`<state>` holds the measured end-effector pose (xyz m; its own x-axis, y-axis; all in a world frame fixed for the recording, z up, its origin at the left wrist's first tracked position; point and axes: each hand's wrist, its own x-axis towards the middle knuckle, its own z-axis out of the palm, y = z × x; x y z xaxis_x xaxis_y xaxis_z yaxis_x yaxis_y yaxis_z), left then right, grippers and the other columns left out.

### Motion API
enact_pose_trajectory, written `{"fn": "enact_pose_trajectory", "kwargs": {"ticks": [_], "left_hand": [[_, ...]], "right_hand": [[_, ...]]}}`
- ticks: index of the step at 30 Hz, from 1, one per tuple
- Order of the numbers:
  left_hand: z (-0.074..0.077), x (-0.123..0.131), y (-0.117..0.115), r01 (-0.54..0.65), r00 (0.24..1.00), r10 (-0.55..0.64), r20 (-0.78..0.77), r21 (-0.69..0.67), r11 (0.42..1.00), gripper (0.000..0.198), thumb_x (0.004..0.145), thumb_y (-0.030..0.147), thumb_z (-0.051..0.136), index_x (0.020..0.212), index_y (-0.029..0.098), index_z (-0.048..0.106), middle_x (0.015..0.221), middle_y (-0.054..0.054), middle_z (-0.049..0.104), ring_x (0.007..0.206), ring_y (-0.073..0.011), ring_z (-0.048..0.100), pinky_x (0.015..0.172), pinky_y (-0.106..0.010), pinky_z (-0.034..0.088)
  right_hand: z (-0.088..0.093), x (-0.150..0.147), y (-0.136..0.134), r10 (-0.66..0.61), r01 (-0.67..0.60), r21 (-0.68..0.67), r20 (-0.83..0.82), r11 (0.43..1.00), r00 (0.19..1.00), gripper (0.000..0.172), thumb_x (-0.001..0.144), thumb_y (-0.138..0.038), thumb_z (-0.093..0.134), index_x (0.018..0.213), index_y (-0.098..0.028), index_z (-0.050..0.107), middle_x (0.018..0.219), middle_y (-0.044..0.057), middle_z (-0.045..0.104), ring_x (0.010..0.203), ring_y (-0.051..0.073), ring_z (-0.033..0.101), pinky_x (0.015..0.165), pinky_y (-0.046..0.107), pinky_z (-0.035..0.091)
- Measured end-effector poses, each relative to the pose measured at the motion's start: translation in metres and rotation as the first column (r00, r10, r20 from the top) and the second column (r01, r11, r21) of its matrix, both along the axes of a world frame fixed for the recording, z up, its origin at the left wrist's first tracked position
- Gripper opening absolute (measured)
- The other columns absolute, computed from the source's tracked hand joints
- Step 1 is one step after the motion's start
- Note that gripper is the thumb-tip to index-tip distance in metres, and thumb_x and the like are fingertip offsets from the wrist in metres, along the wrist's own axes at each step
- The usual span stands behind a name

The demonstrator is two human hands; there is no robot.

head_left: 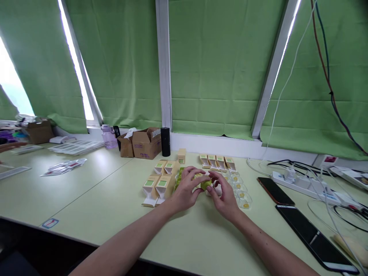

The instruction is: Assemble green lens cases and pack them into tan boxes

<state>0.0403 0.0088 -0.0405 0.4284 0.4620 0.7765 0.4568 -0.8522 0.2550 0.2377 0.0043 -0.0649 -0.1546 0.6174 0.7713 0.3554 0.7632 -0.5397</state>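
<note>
Tabletop [189, 241], pale green, with my two hands meeting near its middle: my left hand [187, 190] and my right hand [225, 197] both pinch a small green piece [206, 185] between their fingertips, low over the surface. The piece sits in the gap between two groups of goods.

Just beside my left hand stand small tan cartons [157, 187] with green labels, flaps open toward me. A row of four more cartons [217, 161] lines up behind my hands, nearer the wall. A line of clear plastic cups [240, 193] with yellow spots inside runs past my right hand; I cannot tell whether it touches them.

Open room lies in front. Plain surface runs from my wrists back to the tabletop's near edge, and my forearms cross that edge. To the left a wide open stretch reaches as far as scattered flat packets [63, 167].

The right is tighter. A dark phone [275, 190] lies near the cups, and a second, larger phone [314, 239] lies close to the near edge. A white power strip [300, 184] with trailing cables fills the far right.

Along the back edge, under green blinds [218, 65], stand cardboard boxes [146, 143], a black cylinder [165, 141] and a clear purple bottle [109, 136].
</note>
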Motion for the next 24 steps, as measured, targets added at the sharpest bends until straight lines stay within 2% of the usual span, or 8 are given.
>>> {"fn": "enact_pose_trajectory", "kwargs": {"ticks": [3,6,8,11,14,16,20,24], "left_hand": [[0.001,0.0,0.003,0.039,0.992,-0.029,0.123,-0.077,0.996,0.043,0.086,0.007,0.07,0.124,0.027,0.068,0.125,-0.01,0.066,0.129,-0.0295,0.048,0.112,-0.053,0.045],[0.0,-0.002,0.012,0.053,0.95,0.029,0.312,-0.252,0.966,0.043,0.081,0.014,0.079,0.121,0.023,0.07,0.123,-0.011,0.066,0.125,-0.0284,0.055,0.109,-0.05,0.048],[-0.003,-0.004,0.02,0.092,0.91,0.083,0.407,-0.392,0.915,0.044,0.08,0.019,0.081,0.123,0.022,0.07,0.126,-0.011,0.067,0.119,-0.0261,0.061,0.107,-0.047,0.05],[-0.007,-0.007,0.029,0.269,0.835,0.085,0.543,-0.539,0.798,0.052,0.083,0.031,0.081,0.131,0.02,0.065,0.131,-0.013,0.068,0.113,-0.0236,0.066,0.102,-0.042,0.053],[-0.008,-0.009,0.031,0.448,0.76,0.038,0.649,-0.565,0.693,0.063,0.082,0.041,0.083,0.136,0.019,0.06,0.129,-0.013,0.07,0.114,-0.0227,0.067,0.1,-0.038,0.053],[-0.008,-0.009,0.031,0.512,0.721,0.021,0.692,-0.554,0.657,0.064,0.083,0.044,0.082,0.138,0.02,0.058,0.126,-0.012,0.072,0.113,-0.0216,0.068,0.1,-0.036,0.052],[-0.011,-0.008,0.033,0.564,0.671,0.019,0.742,-0.526,0.637,0.063,0.082,0.044,0.083,0.135,0.021,0.059,0.124,-0.011,0.073,0.112,-0.0204,0.068,0.101,-0.035,0.05],[-0.015,-0.009,0.035,0.576,0.658,0.011,0.753,-0.513,0.636,0.063,0.081,0.043,0.085,0.135,0.022,0.06,0.124,-0.01,0.073,0.115,-0.0205,0.066,0.101,-0.035,0.05]], "right_hand": [[0.002,0.002,-0.001,-0.005,0.005,0.002,-0.019,1.0,1.0,0.039,0.101,-0.033,0.055,0.139,-0.024,0.053,0.12,0.01,0.068,0.098,0.023,0.066,0.082,0.038,0.056],[0.005,0.005,0.001,-0.094,0.095,0.037,-0.033,0.995,0.995,0.03,0.102,-0.031,0.052,0.13,-0.023,0.058,0.115,0.009,0.07,0.097,0.023,0.066,0.081,0.038,0.055],[0.005,0.008,0.004,-0.184,0.185,0.066,-0.024,0.981,0.983,0.025,0.101,-0.03,0.052,0.124,-0.023,0.061,0.11,0.008,0.07,0.095,0.024,0.065,0.08,0.039,0.054],[0.006,0.012,0.009,-0.304,0.296,0.123,0.048,0.947,0.952,0.02,0.097,-0.024,0.052,0.114,-0.023,0.063,0.104,0.008,0.07,0.096,0.026,0.064,0.082,0.041,0.053],[0.006,0.015,0.011,-0.381,0.335,0.209,0.245,0.919,0.891,0.021,0.089,-0.015,0.057,0.107,-0.023,0.064,0.104,0.009,0.071,0.102,0.029,0.061,0.085,0.044,0.051],[0.005,0.014,0.01,-0.401,0.323,0.252,0.388,0.912,0.83,0.024,0.083,-0.011,0.061,0.104,-0.022,0.066,0.104,0.01,0.071,0.103,0.031,0.06,0.086,0.044,0.05],[0.002,0.009,0.007,-0.421,0.331,0.261,0.55,0.907,0.721,0.027,0.077,-0.011,0.07,0.102,-0.022,0.068,0.104,0.012,0.07,0.105,0.034,0.057,0.086,0.047,0.047],[-0.001,0.006,0.005,-0.434,0.342,0.268,0.604,0.901,0.668,0.028,0.074,-0.012,0.073,0.099,-0.023,0.068,0.104,0.013,0.07,0.108,0.035,0.056,0.086,0.047,0.044]]}}
